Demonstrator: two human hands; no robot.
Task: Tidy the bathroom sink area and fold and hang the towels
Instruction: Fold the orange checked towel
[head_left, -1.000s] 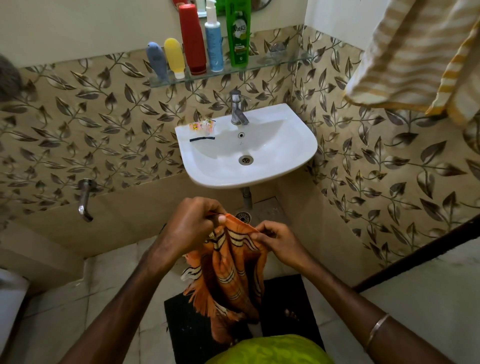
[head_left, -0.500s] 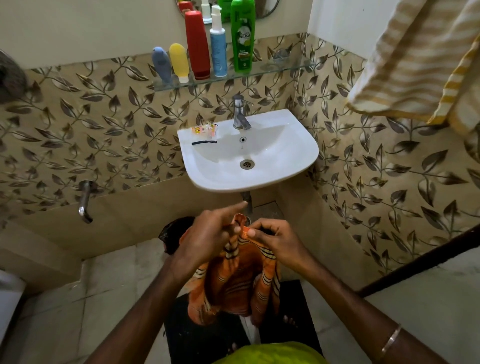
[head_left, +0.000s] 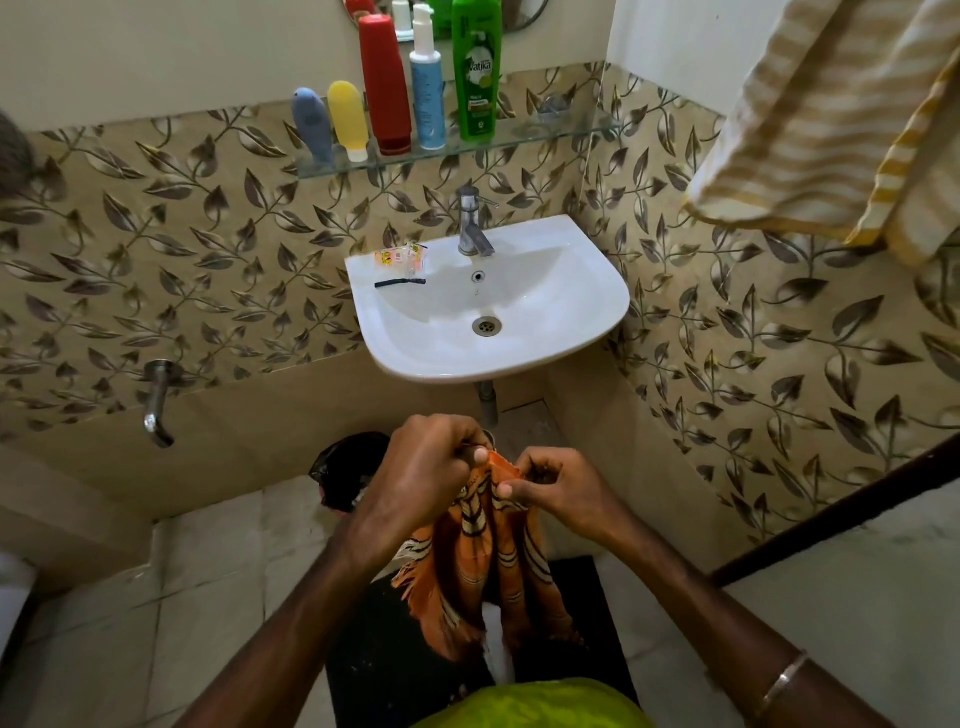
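Towel, orange striped (head_left: 483, 566): hangs bunched from both hands below the sink's front rim, over the black floor mat (head_left: 597, 623). Change from a second ago: hands have come closer together at the top edge and sit a bit higher; half a second back the left index pointed out straight, now it's curled in. Left hand (head_left: 421, 473) grips the top edge in a closed fist, right hand (head_left: 556, 491) pinches the neighbouring corner between thumb and fingers. Reads as corners being matched for a fold; the fold isn't formed, cloth below is twisted and fringed, not flat. Hanging not done.

Left to right otherwise:
- wall tap (head_left: 156, 402) low on the left, untouched
- dark bundle (head_left: 345, 475) on the floor behind the left hand, can't tell what it is
- glass shelf (head_left: 561, 132) with bottles standing in a row: grey-blue tube (head_left: 311, 124), yellow tube (head_left: 349, 119), red bottle (head_left: 385, 83), white-blue pump bottle (head_left: 427, 88), green bottle (head_left: 477, 73)
- sink (head_left: 587, 291) has a small wrapper (head_left: 400, 257) and a thin black item (head_left: 400, 282) on its left rim, so the sink tidy looks unfinished
- striped beige towel (head_left: 831, 114) hangs top right

Hard to see: how many layers the orange towel has, and its lower end, which runs behind green fabric (head_left: 535, 706) at the frame bottom. Beige towel's rail or hook is out of frame. Bottle tops are cropped. Black item could be a hair tie or clip, too small to tell.
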